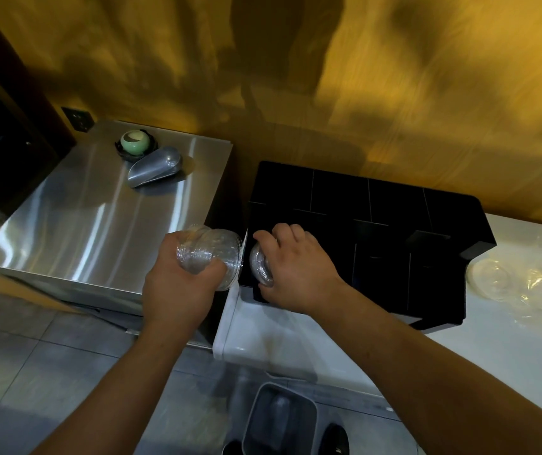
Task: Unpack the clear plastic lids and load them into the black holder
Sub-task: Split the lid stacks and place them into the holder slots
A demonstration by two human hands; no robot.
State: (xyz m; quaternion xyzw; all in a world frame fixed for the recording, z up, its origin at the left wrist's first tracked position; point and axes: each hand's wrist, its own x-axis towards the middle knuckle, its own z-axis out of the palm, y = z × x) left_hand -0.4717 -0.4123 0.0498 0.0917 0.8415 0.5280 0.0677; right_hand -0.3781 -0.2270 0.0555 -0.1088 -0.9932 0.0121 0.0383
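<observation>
A black holder [391, 205] with several compartments stands on the white counter against the yellow wall. My left hand [177, 287] grips a stack of clear plastic lids [210, 251] still in its plastic wrap, held sideways just left of the holder. My right hand [296, 267] is closed on a few clear lids [259, 267] inside the holder's front left compartment.
A steel-topped unit [99, 224] at left carries a metal scoop [154, 170] and a green bowl [135, 141]. Crumpled clear wrap and loose lids [532, 284] lie on the white counter [328, 336] at right. A grey bin [279, 418] stands on the floor below.
</observation>
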